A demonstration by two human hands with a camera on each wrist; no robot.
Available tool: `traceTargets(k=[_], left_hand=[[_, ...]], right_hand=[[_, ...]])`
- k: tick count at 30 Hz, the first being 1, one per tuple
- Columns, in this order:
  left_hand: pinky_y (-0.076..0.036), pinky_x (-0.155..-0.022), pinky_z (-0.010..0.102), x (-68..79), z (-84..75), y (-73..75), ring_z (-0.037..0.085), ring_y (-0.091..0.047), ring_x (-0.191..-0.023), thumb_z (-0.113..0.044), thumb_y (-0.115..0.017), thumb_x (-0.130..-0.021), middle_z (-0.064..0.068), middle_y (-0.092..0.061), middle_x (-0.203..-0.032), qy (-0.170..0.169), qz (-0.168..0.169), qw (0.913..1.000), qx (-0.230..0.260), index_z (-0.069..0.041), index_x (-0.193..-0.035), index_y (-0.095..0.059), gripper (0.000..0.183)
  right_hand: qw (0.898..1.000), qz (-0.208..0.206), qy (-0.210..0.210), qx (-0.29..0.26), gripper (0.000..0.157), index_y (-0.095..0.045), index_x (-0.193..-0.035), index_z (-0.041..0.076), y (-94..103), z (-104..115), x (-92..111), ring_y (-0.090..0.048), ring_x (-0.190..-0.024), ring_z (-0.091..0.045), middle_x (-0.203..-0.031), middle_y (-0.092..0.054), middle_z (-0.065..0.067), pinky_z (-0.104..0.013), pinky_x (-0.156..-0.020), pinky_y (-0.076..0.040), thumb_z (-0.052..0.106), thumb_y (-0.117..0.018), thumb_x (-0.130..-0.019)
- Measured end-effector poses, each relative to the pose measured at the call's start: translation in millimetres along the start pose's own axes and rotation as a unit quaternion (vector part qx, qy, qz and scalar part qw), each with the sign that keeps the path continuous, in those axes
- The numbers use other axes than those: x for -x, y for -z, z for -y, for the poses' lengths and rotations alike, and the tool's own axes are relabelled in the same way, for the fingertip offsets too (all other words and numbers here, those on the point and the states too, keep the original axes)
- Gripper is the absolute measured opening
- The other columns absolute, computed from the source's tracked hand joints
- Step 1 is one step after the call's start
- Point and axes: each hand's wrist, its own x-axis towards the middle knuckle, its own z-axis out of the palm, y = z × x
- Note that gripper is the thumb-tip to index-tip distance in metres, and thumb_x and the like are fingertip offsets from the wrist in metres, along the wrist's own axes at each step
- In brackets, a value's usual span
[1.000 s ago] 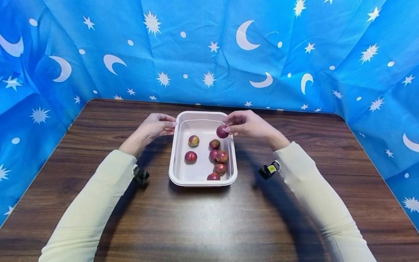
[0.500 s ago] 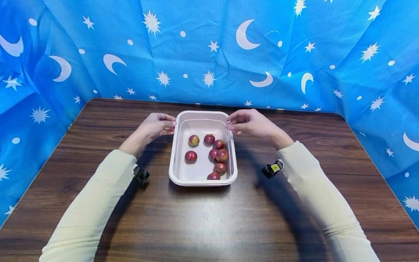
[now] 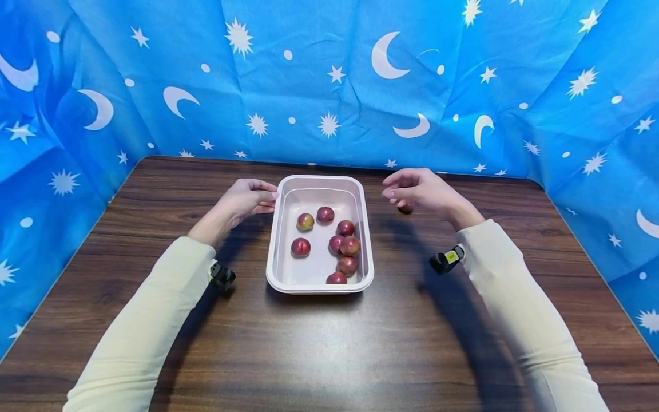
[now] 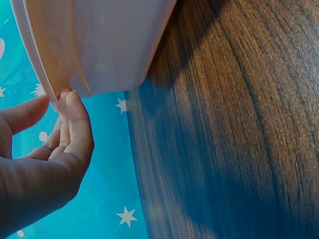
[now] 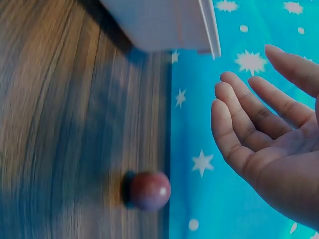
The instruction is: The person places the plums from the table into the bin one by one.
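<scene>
A white plastic tub [image 3: 320, 286] stands mid-table with several reddish plums inside, among them a yellow-tinged plum [image 3: 305, 222] and a dark red plum [image 3: 325, 215]. My left hand [image 3: 246, 201] pinches the tub's left rim between thumb and fingers; the left wrist view shows this grip on the rim [image 4: 41, 59]. To the right of the tub my right hand [image 3: 424, 191] hovers over the table, fingers loosely bent around nothing. Below it a single plum [image 5: 150, 191] lies on the table, mostly hidden by the hand in the head view.
The dark wood-grain table [image 3: 329, 355] ends at a back edge against a blue curtain [image 3: 319, 86] printed with white moons and stars. Long shadows of both arms fall on the tabletop. A small black camera [image 3: 447, 260] sits on the right wrist.
My right hand has let go of a plum inside the tub and moved right, out over the table. That plum has rolled slightly left. The left hand keeps its hold on the rim.
</scene>
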Motion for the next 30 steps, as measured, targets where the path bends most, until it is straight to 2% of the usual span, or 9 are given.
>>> traceTargets(k=[4, 7, 16, 24, 30], left_hand=[[-0.054, -0.080, 0.027, 0.3, 0.2, 0.0, 0.008, -0.059, -0.068, -0.001, -0.051, -0.091, 0.005, -0.057, -0.081, -0.002, 0.001, 1.0000, 0.008, 0.013, -0.121, -0.043, 0.034], [-0.054, -0.079, 0.026, 1.2, -0.2, -0.2, 0.008, -0.059, -0.068, -0.001, -0.051, -0.091, 0.005, -0.057, -0.082, -0.001, -0.001, 1.0000, 0.005, 0.013, -0.121, -0.043, 0.034], [-0.051, -0.085, 0.030, 2.9, -0.6, 0.5, 0.009, -0.060, -0.071, -0.002, -0.051, -0.092, 0.010, -0.054, -0.091, -0.006, 0.003, 0.9999, -0.009, 0.013, -0.122, -0.043, 0.034], [-0.052, -0.083, 0.030, 2.7, -0.8, -0.6, 0.009, -0.060, -0.068, 0.001, -0.051, -0.091, 0.005, -0.057, -0.081, -0.010, 0.008, 0.9998, 0.018, 0.015, -0.119, -0.041, 0.033], [-0.053, -0.082, 0.029, 3.2, -1.2, -0.5, 0.009, -0.060, -0.067, 0.002, -0.051, -0.091, 0.004, -0.057, -0.080, -0.010, 0.006, 0.9997, 0.020, 0.015, -0.119, -0.041, 0.032]], right_hand=[[1.000, -0.014, -0.020, 0.007, 0.036, -0.055, -0.117, 0.004, 10.1, -8, 2, -0.058, -0.085, -0.035, -0.098, -0.060, -0.020, -0.037, -0.074, -0.055, 0.023, -0.063, -0.088], [0.999, -0.023, -0.028, 0.009, 0.036, -0.055, -0.118, 0.003, 16.6, -14, 4, -0.059, -0.091, -0.033, -0.103, -0.061, -0.019, -0.043, -0.082, -0.052, 0.022, -0.062, -0.089], [0.997, -0.049, -0.056, 0.020, 0.037, -0.051, -0.122, 0.000, 26.4, -30, 9, -0.055, -0.094, -0.033, -0.109, -0.053, -0.015, -0.042, -0.082, -0.052, 0.018, -0.059, -0.090], [0.994, -0.060, -0.094, 0.001, 0.045, -0.043, -0.129, -0.001, 27.4, -50, 6, -0.050, -0.104, -0.034, -0.123, -0.045, -0.018, -0.046, -0.092, -0.046, 0.019, -0.057, -0.091], [0.993, -0.056, -0.099, -0.030, 0.044, -0.039, -0.131, -0.003, 23.1, -61, 3, -0.046, -0.109, -0.034, -0.128, -0.040, -0.020, -0.047, -0.094, -0.044, 0.015, -0.053, -0.093]])
